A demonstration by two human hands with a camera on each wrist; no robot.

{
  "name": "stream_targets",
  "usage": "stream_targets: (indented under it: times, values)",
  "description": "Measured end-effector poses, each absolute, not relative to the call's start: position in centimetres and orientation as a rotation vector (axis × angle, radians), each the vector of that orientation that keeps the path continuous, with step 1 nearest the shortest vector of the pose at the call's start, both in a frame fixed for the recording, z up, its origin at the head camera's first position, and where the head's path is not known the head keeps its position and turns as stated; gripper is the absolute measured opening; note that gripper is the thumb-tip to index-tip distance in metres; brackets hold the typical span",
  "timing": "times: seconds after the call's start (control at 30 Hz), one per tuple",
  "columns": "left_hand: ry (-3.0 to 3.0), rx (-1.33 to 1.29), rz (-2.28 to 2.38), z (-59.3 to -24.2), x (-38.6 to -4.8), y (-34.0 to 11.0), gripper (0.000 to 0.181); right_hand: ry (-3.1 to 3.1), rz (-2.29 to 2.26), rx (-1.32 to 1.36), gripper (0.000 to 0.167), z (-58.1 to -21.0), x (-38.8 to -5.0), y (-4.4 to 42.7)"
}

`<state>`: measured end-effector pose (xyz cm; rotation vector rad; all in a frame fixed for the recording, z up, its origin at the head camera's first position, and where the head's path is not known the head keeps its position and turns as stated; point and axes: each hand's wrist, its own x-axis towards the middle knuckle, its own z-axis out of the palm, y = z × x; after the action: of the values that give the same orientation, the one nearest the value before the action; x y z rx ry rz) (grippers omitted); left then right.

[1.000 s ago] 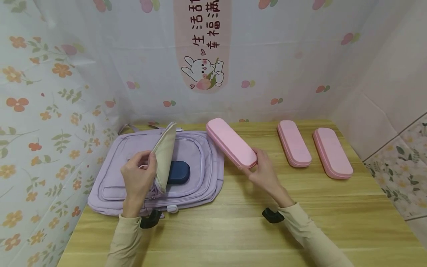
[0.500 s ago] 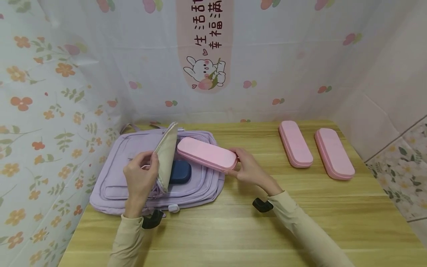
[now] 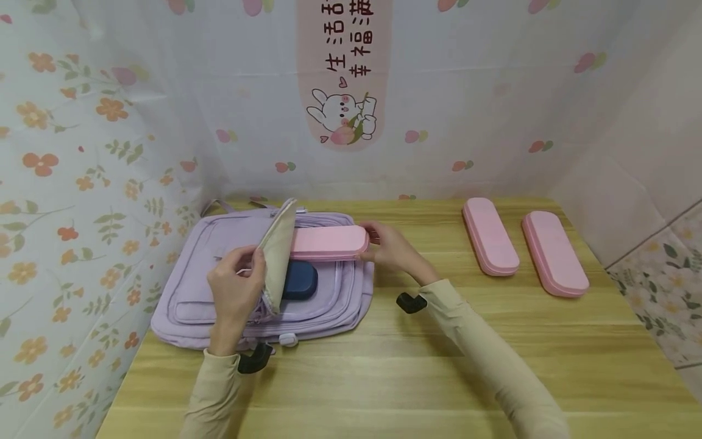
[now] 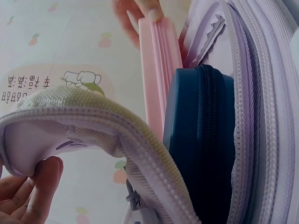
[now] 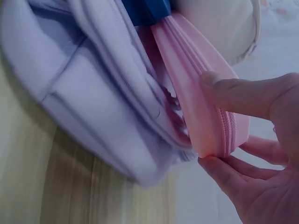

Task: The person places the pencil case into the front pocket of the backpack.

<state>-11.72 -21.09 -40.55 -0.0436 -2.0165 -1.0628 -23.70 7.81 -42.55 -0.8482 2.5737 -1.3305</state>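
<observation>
A lavender backpack (image 3: 192, 274) lies flat on the table, its front pocket unzipped. My left hand (image 3: 237, 283) pinches the edge of the pocket flap (image 3: 278, 256) and holds it up, cream lining showing. My right hand (image 3: 392, 247) grips the near end of a pink zippered pencil case (image 3: 331, 239); in the right wrist view, thumb and fingers pinch the pencil case (image 5: 198, 98) across its zip. Its far end is partly hidden behind the flap in the head view. Beside it, inside the pocket, sits a dark blue zippered case (image 4: 191, 121), touching or nearly touching the pink one.
Two more pink pencil cases, one nearer (image 3: 490, 236) and one farther right (image 3: 555, 253), lie on the wooden table (image 3: 384, 378). A patterned curtain (image 3: 241, 110) hangs along the back and left.
My right hand has carried the pink pencil case leftward from beside the backpack into the opened pocket, turning it nearly level. The left hand keeps holding the flap up.
</observation>
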Motion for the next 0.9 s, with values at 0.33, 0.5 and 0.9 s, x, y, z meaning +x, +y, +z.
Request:
stream_targets:
  times: [0.33,0.5,0.9]
  values:
    - [-2.024,-0.038,-1.049,-40.8,-11.8,-21.5,0.012,2.620,-1.266,-0.855,0.068,-42.6,-24.4,5.0]
    - [-2.029,-0.051,-1.073,-40.7,-11.8,-21.4,0.011,2.608,-1.258,-0.832,0.068,-42.7,-24.5,3.8]
    - [-2.008,-0.046,-1.071,-40.5,-11.8,-21.1,0.009,2.644,-1.192,-0.883,0.056,-43.2,-24.0,0.4]
